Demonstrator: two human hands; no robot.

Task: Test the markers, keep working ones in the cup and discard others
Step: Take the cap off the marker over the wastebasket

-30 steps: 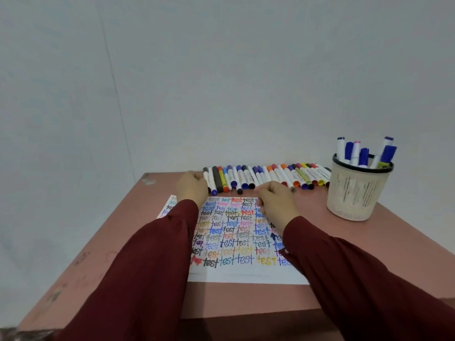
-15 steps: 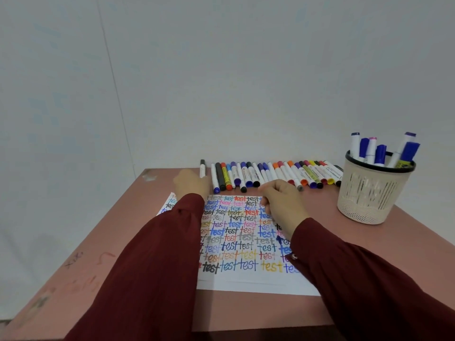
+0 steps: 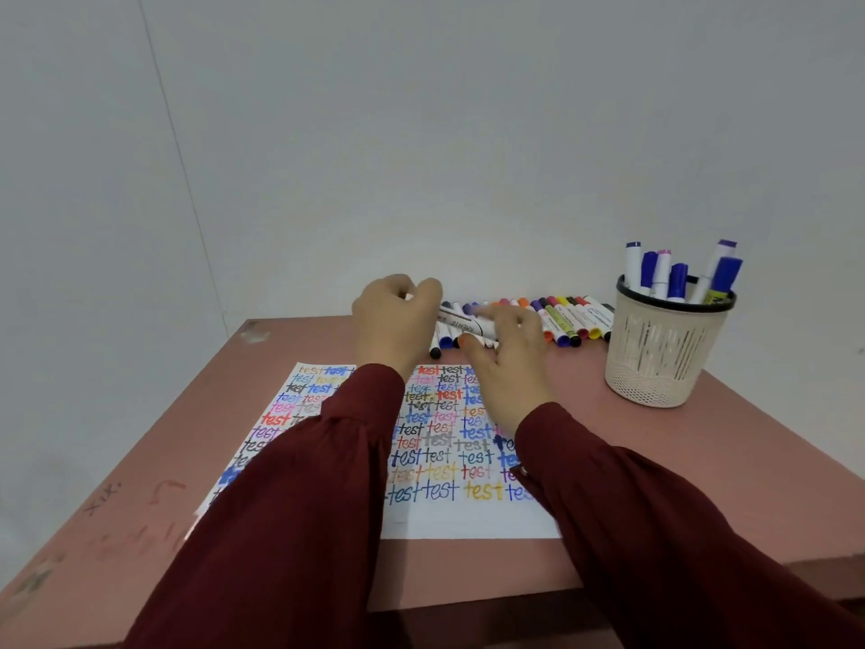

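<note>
Left hand (image 3: 398,316) grips a marker (image 3: 461,323); right hand (image 3: 508,353), blurred, seems open at its right end. Jerky uncapping could scatter the far row (image 3: 571,320).

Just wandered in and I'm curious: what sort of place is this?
Likely a plain indoor work corner: bare white walls, a scuffed pink table, and a paper filled with the word test.

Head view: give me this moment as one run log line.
left hand: holds white marker above row | right hand: at its free end, grip blurred | cup: several markers inside
</note>
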